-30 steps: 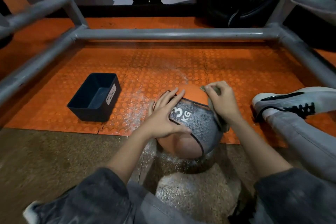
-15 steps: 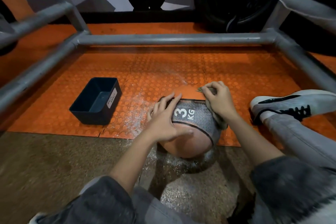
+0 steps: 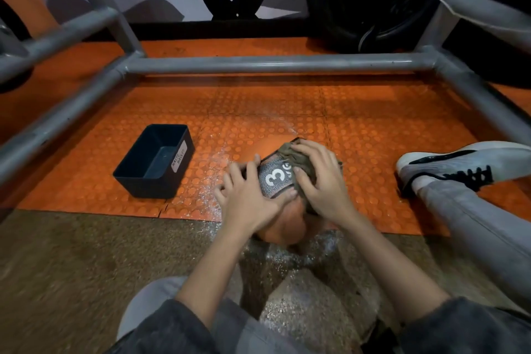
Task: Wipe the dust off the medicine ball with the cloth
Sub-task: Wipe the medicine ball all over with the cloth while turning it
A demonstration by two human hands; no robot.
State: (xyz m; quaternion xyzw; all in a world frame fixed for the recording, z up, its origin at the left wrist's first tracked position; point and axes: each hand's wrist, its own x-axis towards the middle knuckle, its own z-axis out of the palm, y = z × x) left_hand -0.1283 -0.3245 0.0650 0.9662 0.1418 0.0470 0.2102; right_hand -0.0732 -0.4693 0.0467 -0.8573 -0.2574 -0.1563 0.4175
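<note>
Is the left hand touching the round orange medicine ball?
Touching. The head view shows the left hand pressed flat on the round orange medicine ball.

The left hand rests on the medicine ball; the right hand holds the bunched cloth against it.

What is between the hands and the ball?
Only the cloth. It lies bunched under the right hand, between its fingers and the top of the medicine ball, as wiping needs. The left hand rests directly on the ball's side, with nothing visible in between.
</note>
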